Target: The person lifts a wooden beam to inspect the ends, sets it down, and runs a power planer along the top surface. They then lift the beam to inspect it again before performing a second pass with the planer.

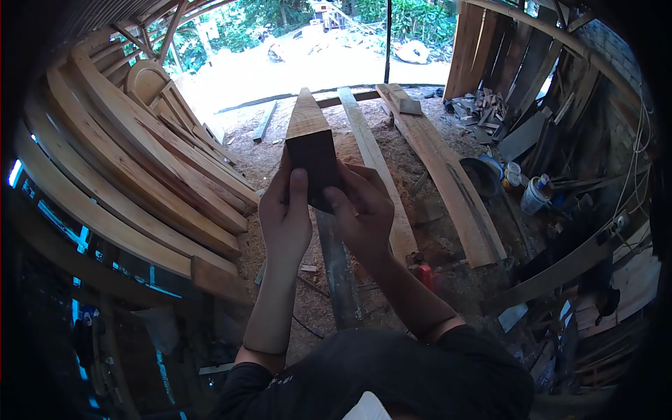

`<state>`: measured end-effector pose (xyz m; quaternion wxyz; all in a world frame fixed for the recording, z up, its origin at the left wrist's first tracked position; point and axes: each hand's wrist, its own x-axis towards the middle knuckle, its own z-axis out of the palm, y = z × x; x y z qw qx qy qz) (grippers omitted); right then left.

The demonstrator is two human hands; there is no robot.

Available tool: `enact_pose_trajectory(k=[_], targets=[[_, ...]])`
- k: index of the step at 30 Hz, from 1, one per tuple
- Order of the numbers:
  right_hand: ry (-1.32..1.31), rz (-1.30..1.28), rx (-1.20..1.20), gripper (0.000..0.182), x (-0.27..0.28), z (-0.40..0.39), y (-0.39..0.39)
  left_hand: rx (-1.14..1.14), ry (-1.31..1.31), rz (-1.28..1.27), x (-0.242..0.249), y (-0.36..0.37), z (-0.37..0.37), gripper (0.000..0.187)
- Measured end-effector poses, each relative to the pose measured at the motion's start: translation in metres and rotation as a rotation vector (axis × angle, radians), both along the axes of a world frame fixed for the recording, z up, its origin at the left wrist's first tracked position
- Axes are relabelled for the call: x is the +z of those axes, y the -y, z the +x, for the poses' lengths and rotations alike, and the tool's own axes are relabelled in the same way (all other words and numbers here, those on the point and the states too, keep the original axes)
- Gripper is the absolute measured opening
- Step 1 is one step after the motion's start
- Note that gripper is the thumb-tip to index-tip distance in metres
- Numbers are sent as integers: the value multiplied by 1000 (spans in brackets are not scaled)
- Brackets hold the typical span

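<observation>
A block of wood (310,124) is held up in front of me in both hands. Its pale upper face narrows away from me, and the face towards me is in dark shadow. My left hand (288,213) grips its left side, the thumb lying up against the shaded face. On the right side my right hand (365,211) is closed round it, with the thumb near the lower edge. My palms hide part of its sides. Below the block, a narrow dark board (339,273) runs along the floor between my forearms.
Long planks (140,178) lean against the left wall. A pale narrow board (374,161) and a wide plank (448,178) stretch out ahead, a small wood piece (409,106) on the wide one. Buckets (533,196) and scrap wood (483,112) stand right. A red object (424,275) lies near my right forearm.
</observation>
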<state>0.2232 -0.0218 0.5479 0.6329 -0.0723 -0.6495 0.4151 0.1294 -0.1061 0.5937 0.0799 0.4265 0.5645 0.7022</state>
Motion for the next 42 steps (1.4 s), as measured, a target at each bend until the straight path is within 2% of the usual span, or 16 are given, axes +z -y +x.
enact_pose_trajectory(k=[1,3,4,9,15,21,23,26,29,42], targets=[[-4,-1,6,51,4,7,-1,6,14,1,1,1,3,49],[211,221,-93,53,14,25,-4,20,24,5,1,4,3,49],[207,225,-87,53,13,26,-4,7,-16,-4,-1,5,1,48],[214,45,43,56,3,31,5,-53,2,-6,-6,5,1,48],[56,81,-47,54,-5,13,16,-65,39,15,-1,5,-1,49],[72,24,-5,52,10,8,18,-72,19,34,5,5,-11,51],[65,46,-21,52,7,5,18,-181,111,187,-3,4,-16,49],[68,89,-43,53,0,4,20,-185,73,226,-30,4,-24,48],[81,97,-51,54,-8,0,26,-157,-19,226,-29,15,-27,49],[62,-12,52,53,-7,-9,26,-198,-16,225,-20,15,-37,49]])
